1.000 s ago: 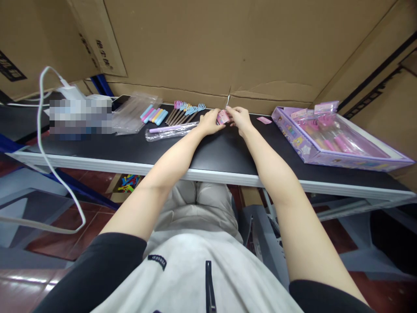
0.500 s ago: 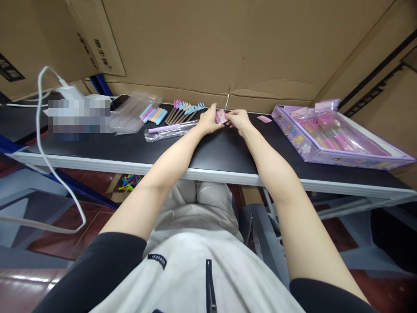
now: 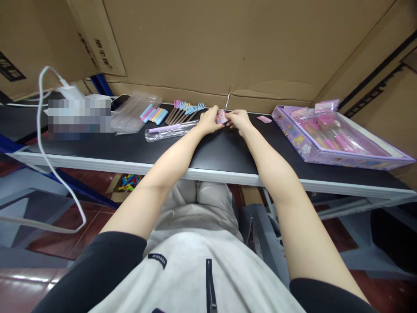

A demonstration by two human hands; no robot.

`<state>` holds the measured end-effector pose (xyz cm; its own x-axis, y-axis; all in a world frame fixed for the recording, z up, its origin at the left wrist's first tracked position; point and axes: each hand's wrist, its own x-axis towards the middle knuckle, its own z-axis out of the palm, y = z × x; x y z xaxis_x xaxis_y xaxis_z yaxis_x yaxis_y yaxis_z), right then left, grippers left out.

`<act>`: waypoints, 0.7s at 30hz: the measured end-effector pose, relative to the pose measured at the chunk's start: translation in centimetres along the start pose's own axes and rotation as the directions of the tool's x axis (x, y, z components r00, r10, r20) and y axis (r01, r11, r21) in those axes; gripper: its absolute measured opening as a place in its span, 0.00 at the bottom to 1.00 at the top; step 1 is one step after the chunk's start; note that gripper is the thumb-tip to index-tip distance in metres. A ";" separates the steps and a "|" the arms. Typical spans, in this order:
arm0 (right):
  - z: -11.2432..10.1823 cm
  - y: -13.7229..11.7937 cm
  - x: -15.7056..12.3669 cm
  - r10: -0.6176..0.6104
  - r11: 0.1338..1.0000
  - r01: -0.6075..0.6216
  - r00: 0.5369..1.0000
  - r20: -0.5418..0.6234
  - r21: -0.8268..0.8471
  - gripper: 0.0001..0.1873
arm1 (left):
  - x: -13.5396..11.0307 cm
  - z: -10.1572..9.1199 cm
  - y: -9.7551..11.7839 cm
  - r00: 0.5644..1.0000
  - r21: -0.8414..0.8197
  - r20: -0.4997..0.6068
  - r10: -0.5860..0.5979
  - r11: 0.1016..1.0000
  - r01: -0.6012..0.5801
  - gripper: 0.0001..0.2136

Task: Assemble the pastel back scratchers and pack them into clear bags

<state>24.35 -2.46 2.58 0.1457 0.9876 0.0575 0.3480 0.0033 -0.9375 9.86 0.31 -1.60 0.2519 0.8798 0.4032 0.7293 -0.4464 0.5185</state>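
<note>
Brown cardboard [image 3: 182,48] stands behind a black-topped counter [image 3: 224,152] with a pale metal front edge. At mid-counter, near the back: a small pink printed card [image 3: 221,116], between the two hands. Left hand [image 3: 207,121] closed around its left side, thumb and fingers drawn in; right hand [image 3: 240,120] narrow, fingertips pinching the card's right edge. Long clear plastic sleeve [image 3: 172,131] with a slim purple stick inside runs left from beneath the left hand (whether card and sleeve are joined, cannot tell; the hand covers that spot). Beyond it, brown sticks with pink, blue and yellow claw-shaped ends [image 3: 185,114], then short pastel rounded rods [image 3: 153,114] in a row, then flat clear bags [image 3: 130,117]. Right of the right hand, a flat pink card [image 3: 264,119]; farther right, an open purple printed box [image 3: 358,161].
</note>
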 end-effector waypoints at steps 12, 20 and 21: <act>-0.2 -0.6 -1.0 0.040 0.999 -0.039 0.998 0.052 -0.024 0.19 | 0.3 0.4 -0.6 0.999 -0.022 -0.017 0.033 0.999 -0.033 0.25; 0.1 0.0 -0.2 0.015 1.000 -0.015 0.999 0.030 -0.011 0.19 | -0.2 -0.1 0.2 1.000 0.007 0.023 0.006 1.000 -0.006 0.29; 0.1 0.1 -0.1 0.010 1.000 -0.009 1.000 0.027 -0.004 0.18 | -0.2 -0.2 0.3 1.000 0.003 0.024 0.001 1.000 -0.002 0.31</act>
<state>24.25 -2.49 2.48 0.1241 0.9915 0.0394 0.3506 -0.0067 -0.9365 9.87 -0.06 -1.42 0.2682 0.8828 0.3855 0.7309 -0.4472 0.5155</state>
